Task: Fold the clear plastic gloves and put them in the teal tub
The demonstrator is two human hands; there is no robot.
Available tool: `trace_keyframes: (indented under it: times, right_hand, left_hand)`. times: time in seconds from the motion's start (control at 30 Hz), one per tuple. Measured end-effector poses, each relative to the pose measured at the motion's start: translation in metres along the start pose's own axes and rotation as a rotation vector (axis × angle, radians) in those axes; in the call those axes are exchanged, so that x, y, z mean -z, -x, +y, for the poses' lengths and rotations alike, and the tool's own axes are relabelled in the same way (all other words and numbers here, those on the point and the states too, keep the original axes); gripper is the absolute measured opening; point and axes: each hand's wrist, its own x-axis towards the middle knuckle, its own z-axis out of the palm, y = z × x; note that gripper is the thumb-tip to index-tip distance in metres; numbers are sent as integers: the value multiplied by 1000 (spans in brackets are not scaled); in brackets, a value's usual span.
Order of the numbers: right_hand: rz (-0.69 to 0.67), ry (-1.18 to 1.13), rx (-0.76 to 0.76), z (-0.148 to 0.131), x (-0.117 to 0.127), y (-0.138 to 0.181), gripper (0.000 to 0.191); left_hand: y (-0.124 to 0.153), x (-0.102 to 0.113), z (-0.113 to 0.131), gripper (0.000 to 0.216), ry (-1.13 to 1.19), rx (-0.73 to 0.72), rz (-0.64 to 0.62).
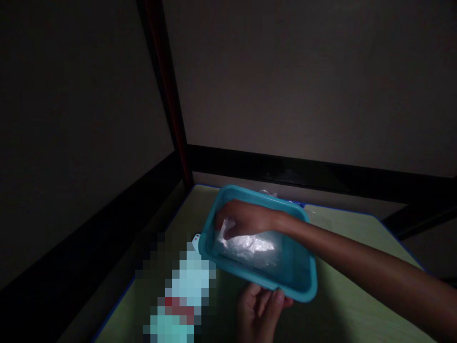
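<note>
A teal rectangular plastic container [303,281] sits tilted over a green table. My left hand [259,312] supports it from below at its near edge, fingers curled round the rim. My right hand [239,219] reaches into the container from the right, fingers closed on a clear crinkled plastic bag [250,245] that lies inside it.
The green table [342,305] has a blue edge and stands in a dark corner, with dark wall rails behind it and a reddish post [167,90] at the back left. A blurred, pixelated patch [178,290] lies on the table left of the container.
</note>
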Motion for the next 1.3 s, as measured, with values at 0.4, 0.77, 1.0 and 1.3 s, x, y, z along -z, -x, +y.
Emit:
trace_keyframes:
  times: [0.4,0.77,1.0,1.3]
  right_hand:
    - [369,-103,-210,3,-15,7,27]
    - [465,23,-128,4,-1,18,12]
    - [9,-208,-134,-14,-4,31,28]
    - [-6,-200,-149,0,-19,20,41]
  left_hand:
    - [1,-1,3,38,-30,1,19]
    - [2,-6,4,40,47,-2,45]
    - [3,-10,8,40,66,-15,78]
    - [4,-11,10,39,98,-16,75]
